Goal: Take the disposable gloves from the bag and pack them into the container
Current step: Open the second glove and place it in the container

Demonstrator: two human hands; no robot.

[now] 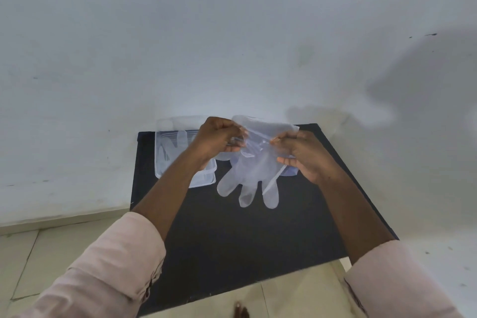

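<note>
A clear disposable glove [251, 175] hangs fingers-down above the black table [245, 235], its cuff stretched between both hands. My left hand [216, 138] pinches the cuff's left side; my right hand [304, 153] pinches the right side. Behind the glove, a sheet of clear plastic [268, 126], possibly the bag, rises above the hands. The clear rectangular container [167, 162] sits at the table's far left, partly hidden by my left forearm. At least one glove [170, 144] lies inside it.
The small black table stands against a white wall [232, 46]. Pale floor tiles [31, 261] surround it. A bare foot [241, 311] shows at the bottom edge, just in front of the table.
</note>
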